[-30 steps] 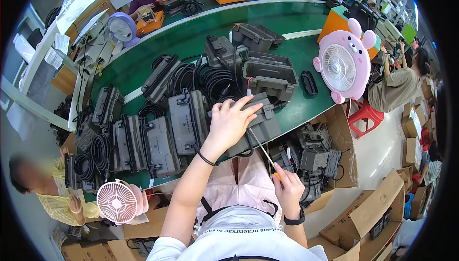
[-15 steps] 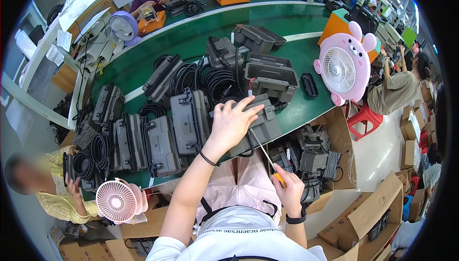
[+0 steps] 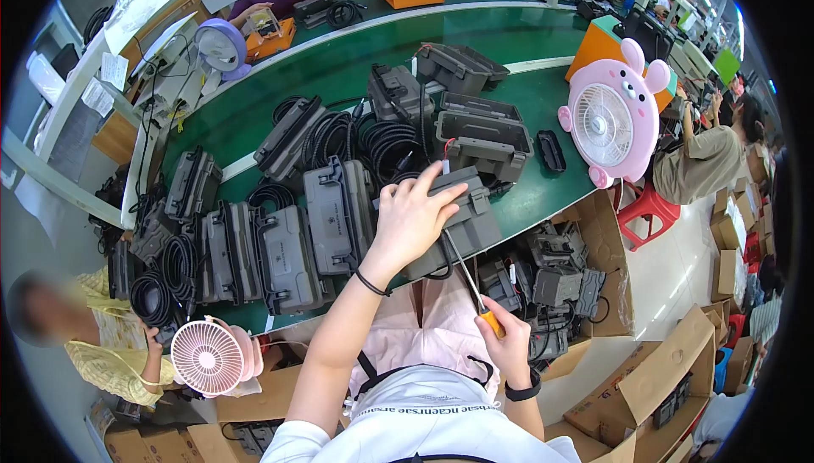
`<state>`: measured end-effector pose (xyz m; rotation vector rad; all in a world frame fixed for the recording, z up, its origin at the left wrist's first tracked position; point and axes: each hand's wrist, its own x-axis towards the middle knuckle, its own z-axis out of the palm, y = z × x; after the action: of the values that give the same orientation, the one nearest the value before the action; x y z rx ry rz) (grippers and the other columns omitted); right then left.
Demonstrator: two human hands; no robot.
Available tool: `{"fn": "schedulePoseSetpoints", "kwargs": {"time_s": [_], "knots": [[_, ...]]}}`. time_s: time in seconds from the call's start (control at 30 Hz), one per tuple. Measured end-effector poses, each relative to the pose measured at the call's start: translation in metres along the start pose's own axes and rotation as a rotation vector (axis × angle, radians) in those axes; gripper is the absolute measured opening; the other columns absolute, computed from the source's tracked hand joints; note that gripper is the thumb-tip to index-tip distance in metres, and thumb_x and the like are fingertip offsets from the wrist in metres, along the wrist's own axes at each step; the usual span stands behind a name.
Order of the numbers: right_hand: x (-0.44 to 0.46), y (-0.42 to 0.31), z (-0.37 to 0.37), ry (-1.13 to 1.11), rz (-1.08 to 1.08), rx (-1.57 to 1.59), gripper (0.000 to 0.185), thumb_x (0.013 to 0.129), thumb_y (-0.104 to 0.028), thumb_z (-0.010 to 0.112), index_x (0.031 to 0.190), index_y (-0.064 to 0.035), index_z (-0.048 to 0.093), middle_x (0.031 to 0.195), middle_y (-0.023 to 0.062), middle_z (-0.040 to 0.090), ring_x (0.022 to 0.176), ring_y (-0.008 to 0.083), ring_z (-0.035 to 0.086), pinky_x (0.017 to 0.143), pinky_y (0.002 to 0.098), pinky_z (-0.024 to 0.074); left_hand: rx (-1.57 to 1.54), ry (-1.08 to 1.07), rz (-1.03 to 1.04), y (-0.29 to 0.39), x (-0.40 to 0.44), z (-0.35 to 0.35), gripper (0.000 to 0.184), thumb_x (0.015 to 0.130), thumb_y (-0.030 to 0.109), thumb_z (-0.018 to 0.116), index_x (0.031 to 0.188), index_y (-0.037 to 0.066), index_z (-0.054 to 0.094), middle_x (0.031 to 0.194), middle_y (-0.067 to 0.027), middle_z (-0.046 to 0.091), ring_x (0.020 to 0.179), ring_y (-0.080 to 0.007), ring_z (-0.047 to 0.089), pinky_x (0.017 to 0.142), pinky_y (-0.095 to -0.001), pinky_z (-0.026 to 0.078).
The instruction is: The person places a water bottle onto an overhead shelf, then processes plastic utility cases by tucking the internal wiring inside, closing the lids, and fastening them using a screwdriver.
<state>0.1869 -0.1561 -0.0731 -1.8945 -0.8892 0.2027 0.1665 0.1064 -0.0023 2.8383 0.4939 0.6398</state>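
Note:
My left hand (image 3: 414, 219) lies with spread fingers on top of a grey plastic case (image 3: 471, 219) at the near edge of the bench. In my right hand (image 3: 507, 346) is a screwdriver (image 3: 489, 322) with a yellow handle, gripped by my closed fingers. Its long metal shaft slants up to the side of that case; the exact spot the tip touches is too small to make out. Just beyond, an opened grey case (image 3: 482, 142) stands with its lid back. A small dark tray-like part (image 3: 551, 151) lies to its right.
Closed grey cases (image 3: 292, 258) and coiled black cables (image 3: 326, 136) crowd the green bench (image 3: 322, 54) to the left. A pink fan (image 3: 606, 124) stands at right, another pink fan (image 3: 212, 356) at left. Below right, a cardboard box (image 3: 606, 264) holds more cases. Co-workers sit around.
My right hand has shifted slightly up and left with the screwdriver, turning its grip. My left hand stays on the case, fingers slightly moved. The left co-worker's hands have moved down.

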Motion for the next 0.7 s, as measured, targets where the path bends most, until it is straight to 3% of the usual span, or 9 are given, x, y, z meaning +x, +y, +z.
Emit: {"fn": "schedulePoseSetpoints", "kwargs": {"time_s": [0.2, 0.3, 0.4, 0.5, 0.7], "knots": [[0.003, 0.006, -0.012, -0.246, 0.411, 0.42, 0.037, 0.089, -0.007, 0.066, 0.125, 0.0028, 0.06, 0.084, 0.008, 0.07, 0.06, 0.0057, 0.056, 0.056, 0.0205, 0.0451, -0.033, -0.012, -0.053, 0.0, 0.003, 0.0, 0.033, 0.088, 0.039, 0.063, 0.119, 0.032, 0.067, 0.129, -0.0047, 0.06, 0.11, -0.0254, 0.06, 0.093, -0.0414, 0.043], [0.006, 0.012, -0.019, -0.345, 0.499, 0.66, 0.037, 0.094, -0.007, 0.059, 0.13, 0.0034, 0.055, 0.081, 0.004, 0.066, 0.057, 0.0041, 0.049, 0.053, 0.0192, 0.0423, -0.101, -0.06, -0.1, 0.0, 0.006, -0.007, 0.032, 0.085, 0.04, 0.066, 0.115, 0.031, 0.069, 0.124, -0.0048, 0.063, 0.107, -0.0264, 0.062, 0.092, -0.0404, 0.047], [0.008, 0.011, -0.031, -0.378, 0.448, 0.635, 0.035, 0.099, -0.006, 0.049, 0.132, 0.0012, 0.054, 0.078, 0.0065, 0.063, 0.053, 0.0054, 0.047, 0.048, 0.0199, 0.0385, -0.179, -0.113, -0.151, 0.0, 0.009, -0.013, 0.032, 0.082, 0.041, 0.068, 0.112, 0.031, 0.071, 0.121, -0.0046, 0.064, 0.105, -0.0263, 0.064, 0.09, -0.0393, 0.05], [0.005, 0.01, -0.039, -0.446, 0.382, 0.589, 0.034, 0.1, -0.01, 0.047, 0.132, 0.0011, 0.054, 0.079, 0.0066, 0.063, 0.054, 0.0058, 0.048, 0.05, 0.0199, 0.0401, -0.16, -0.085, -0.141, 0.001, 0.009, -0.011, 0.031, 0.081, 0.04, 0.069, 0.111, 0.03, 0.072, 0.12, -0.0042, 0.065, 0.104, -0.0258, 0.065, 0.089, -0.0388, 0.051], [-0.003, 0.003, -0.014, -0.37, 0.434, 0.544, 0.033, 0.097, -0.007, 0.053, 0.128, 0.003, 0.056, 0.079, 0.0023, 0.065, 0.056, 0.0042, 0.051, 0.052, 0.0202, 0.0437, -0.156, -0.083, -0.129, 0.001, 0.008, -0.009, 0.032, 0.082, 0.041, 0.068, 0.112, 0.031, 0.071, 0.12, -0.0047, 0.065, 0.104, -0.0256, 0.065, 0.089, -0.0387, 0.051]]}}
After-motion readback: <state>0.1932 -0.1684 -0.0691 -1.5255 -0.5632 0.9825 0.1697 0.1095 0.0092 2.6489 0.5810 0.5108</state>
